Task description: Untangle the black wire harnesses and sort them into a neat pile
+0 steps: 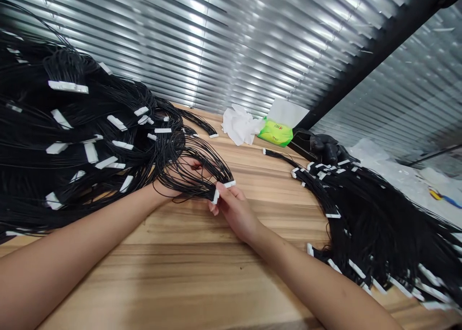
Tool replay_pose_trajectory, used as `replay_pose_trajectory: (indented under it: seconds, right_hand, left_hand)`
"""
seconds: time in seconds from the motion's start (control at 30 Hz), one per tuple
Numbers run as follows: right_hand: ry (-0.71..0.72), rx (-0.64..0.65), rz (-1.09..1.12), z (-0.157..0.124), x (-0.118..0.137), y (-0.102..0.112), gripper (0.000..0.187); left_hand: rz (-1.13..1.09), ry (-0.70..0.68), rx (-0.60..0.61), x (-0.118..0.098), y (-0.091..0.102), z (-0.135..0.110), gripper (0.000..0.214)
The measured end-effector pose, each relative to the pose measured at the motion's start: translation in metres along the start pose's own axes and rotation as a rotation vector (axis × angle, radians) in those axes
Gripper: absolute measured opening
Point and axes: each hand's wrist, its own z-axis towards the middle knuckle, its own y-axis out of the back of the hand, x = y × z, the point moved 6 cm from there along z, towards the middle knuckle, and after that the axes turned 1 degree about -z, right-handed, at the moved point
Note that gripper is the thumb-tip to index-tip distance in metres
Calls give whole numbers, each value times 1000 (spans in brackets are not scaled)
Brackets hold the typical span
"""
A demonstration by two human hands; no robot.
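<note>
In the middle of the head view, a wire harness (195, 188) of many thin black wires loops over the table, with a white connector (215, 196) on one end and another white connector (230, 184) just behind it. My right hand (234, 207) pinches the harness at the nearer connector, thumb on top. My left hand (187, 171) is tucked among the looped wires; its fingers are partly covered by them, and the wires run over and around it. The harness's far part merges with a big heap of similar harnesses (108, 99) at left.
Another pile of black harnesses (375, 209) lies at right on the wooden table (173, 272). Crumpled white tissue (238, 124) and a green tissue pack (276, 132) stand at the back, before a corrugated metal wall (173, 41). Yellow-and-blue handled pliers (445, 196) lie far right.
</note>
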Motion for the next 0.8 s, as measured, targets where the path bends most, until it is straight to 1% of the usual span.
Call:
replay_pose_trajectory:
  seconds: [0.13,0.3,0.4,0.47,0.5,0.57,0.6,0.63,0.7,0.8]
  right_hand:
    - [-1,-2,25,0,-1,2,34]
    - [7,15,-29,-1,-2,2,37]
    - [11,-5,-38,-2,-2,2,37]
    - [25,-63,-9,-1,0,4,35]
    - [41,-111,6,-1,1,6,34]
    - [91,-233,12,-1,5,13,35]
    - [121,-297,4,-2,8,17,35]
    - [152,-357,-7,-2,10,21,36]
    - [196,-451,-24,-3,15,27,37]
    - [223,-521,-47,-5,18,32,36]
  left_hand:
    - [10,75,67,7,-2,2,17]
    - [60,132,214,-3,-10,-5,17]
    - [-8,196,251,-5,-15,-8,19]
    - [-96,231,258,-2,-19,-7,23]
    - [-130,222,238,0,-20,-6,24]
    - [-147,141,136,0,-16,-1,24]
    - [-143,93,68,0,-12,1,25]
    - [-133,67,31,0,-10,2,29]
    - [-98,58,8,-1,-8,2,36]
    - [52,56,7,-6,-5,-3,30]
